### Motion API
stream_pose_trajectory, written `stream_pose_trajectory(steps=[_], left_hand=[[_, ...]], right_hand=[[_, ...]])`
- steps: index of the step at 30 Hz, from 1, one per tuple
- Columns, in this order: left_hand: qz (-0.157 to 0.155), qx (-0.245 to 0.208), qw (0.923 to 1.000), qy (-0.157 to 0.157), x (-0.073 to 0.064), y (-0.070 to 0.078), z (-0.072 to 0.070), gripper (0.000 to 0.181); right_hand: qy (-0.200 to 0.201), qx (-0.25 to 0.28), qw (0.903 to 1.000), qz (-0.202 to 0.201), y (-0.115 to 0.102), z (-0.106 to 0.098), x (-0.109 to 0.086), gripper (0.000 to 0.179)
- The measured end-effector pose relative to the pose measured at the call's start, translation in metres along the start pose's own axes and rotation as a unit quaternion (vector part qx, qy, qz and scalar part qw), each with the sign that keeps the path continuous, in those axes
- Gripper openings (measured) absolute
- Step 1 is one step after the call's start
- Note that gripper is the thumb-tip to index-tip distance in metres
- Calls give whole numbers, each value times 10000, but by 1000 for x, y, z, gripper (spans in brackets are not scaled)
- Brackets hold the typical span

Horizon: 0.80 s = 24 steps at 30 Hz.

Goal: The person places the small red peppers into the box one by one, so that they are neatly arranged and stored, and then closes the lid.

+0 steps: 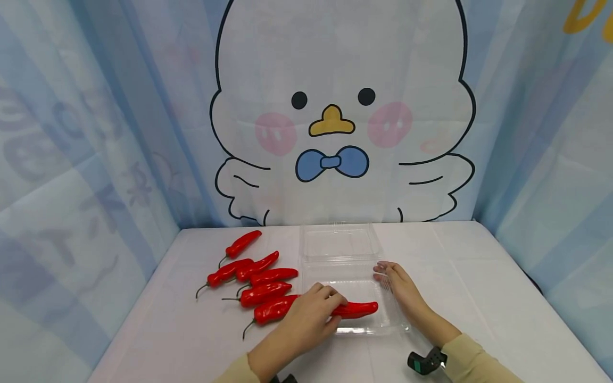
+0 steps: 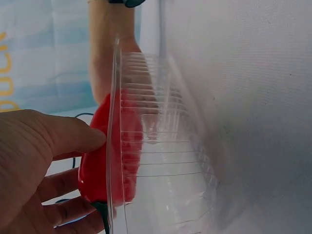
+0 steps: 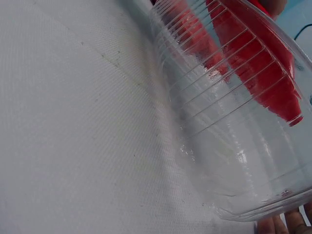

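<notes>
My left hand point(image 1: 313, 314) pinches a red chili pepper point(image 1: 356, 310) between thumb and fingers, over the clear plastic clamshell box point(image 1: 354, 331). In the left wrist view, the thumb presses one side of this pepper point(image 2: 92, 170), and its green stem points down the frame, beside the ribbed box wall point(image 2: 161, 161). My right hand point(image 1: 399, 287) rests at the box's right side, fingers extended along its rim. The right wrist view shows the fingertips point(image 3: 278, 225) just past the box's lower corner, and red peppers point(image 3: 253, 63) through the clear wall.
Several more red chili peppers point(image 1: 263, 294) with thin stems lie left of the box on the white table point(image 1: 158, 340). The box's lid point(image 1: 340, 242) is folded back toward the rear curtain point(image 1: 345, 197). A black wrist device point(image 1: 426, 361) sits by the right sleeve.
</notes>
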<state>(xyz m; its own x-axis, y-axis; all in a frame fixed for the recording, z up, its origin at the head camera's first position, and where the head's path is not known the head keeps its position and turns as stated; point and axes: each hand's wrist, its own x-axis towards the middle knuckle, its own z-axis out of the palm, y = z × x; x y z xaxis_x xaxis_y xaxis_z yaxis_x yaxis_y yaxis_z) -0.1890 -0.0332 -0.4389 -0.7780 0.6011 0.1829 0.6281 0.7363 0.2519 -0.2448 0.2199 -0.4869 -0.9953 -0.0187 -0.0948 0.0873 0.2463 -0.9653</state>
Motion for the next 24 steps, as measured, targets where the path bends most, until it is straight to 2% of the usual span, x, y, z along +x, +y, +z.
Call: stream_pose_trajectory(steps=[8, 24], left_hand=[[22, -210, 9997, -146, 5, 1, 5, 31], [-55, -358, 9982, -486, 14, 4, 16, 28]], right_hand=[[-21, 62, 10000, -9, -1, 1, 0, 45], [-20, 95, 9999, -62, 0, 1, 0, 45]])
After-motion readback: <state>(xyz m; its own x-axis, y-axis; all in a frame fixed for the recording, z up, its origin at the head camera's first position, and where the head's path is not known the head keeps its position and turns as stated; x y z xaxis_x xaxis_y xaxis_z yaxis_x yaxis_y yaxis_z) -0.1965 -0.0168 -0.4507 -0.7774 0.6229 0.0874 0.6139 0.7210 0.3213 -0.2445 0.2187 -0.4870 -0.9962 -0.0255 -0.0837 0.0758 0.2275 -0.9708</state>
